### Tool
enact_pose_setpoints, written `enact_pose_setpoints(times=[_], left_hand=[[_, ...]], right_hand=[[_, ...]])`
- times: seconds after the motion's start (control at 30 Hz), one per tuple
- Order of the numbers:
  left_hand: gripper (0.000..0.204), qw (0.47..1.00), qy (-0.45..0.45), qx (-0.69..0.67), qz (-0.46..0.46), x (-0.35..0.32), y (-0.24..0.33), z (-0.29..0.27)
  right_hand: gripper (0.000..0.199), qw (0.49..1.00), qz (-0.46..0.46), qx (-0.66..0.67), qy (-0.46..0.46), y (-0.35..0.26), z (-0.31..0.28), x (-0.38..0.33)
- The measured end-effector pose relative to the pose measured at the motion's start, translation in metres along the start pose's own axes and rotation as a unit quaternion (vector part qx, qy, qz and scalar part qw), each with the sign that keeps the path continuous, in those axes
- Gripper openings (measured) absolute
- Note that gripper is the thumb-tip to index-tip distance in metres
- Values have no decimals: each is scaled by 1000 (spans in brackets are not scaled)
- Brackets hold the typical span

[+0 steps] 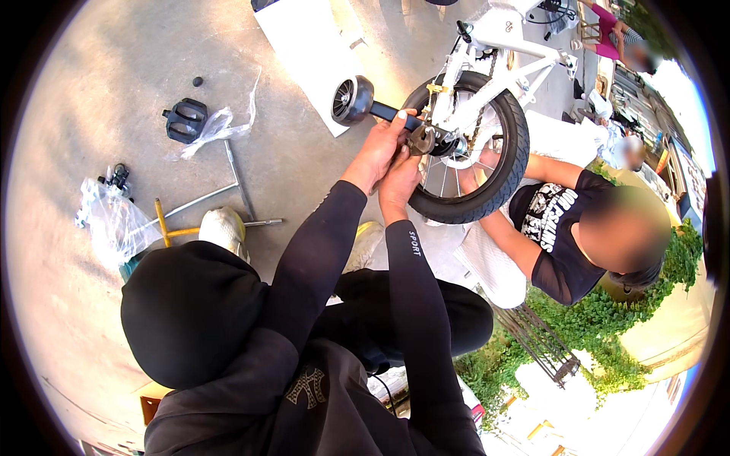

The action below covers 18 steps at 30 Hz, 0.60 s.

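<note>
The training wheel (352, 99), black with a spoked hub, sticks out on a black bracket (386, 112) from the rear axle of a white bicycle (498, 38). My left hand (378, 152) is closed, thumb along the bracket and fingers curled beneath it. Just right of it, my right hand (401, 182) is closed below the dark metal head of a wrench (420, 140), which sits at the axle; its handle is hidden in the hands. The bicycle's black tyre (517, 137) stands beyond. A co-worker's hands (487, 171) reach to the wheel's far side.
At left on the concrete lie a black pedal (186, 120), crumpled clear plastic (217, 125), a three-armed metal socket wrench (234, 181), a yellow-handled tool (179, 231) and a plastic bag of parts (114, 220). A white panel (308, 57) lies ahead. The co-worker (559, 220) crouches at right.
</note>
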<state>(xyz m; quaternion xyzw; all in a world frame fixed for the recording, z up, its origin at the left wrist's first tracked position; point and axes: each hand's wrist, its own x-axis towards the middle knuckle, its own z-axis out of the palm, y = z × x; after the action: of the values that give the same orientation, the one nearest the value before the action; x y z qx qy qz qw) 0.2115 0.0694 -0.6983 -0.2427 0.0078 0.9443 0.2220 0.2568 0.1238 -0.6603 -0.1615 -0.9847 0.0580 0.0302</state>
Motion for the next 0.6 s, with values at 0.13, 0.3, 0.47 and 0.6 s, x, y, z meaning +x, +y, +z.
enact_pose_setpoints(times=[0.13, 0.3, 0.47, 0.6], left_hand=[[41, 999, 31, 16, 19, -2, 7, -1], [41, 999, 31, 34, 30, -2, 3, 1], [42, 998, 32, 50, 32, 1, -1, -3], [43, 997, 34, 61, 17, -2, 0, 2]], right_hand=[[28, 991, 19, 59, -121, -10, -30, -18], [40, 953, 92, -37, -286, -37, -118, 30], [44, 861, -18, -239, -449, -40, -139, 116], [40, 826, -72, -258, -496, -61, -140, 151]])
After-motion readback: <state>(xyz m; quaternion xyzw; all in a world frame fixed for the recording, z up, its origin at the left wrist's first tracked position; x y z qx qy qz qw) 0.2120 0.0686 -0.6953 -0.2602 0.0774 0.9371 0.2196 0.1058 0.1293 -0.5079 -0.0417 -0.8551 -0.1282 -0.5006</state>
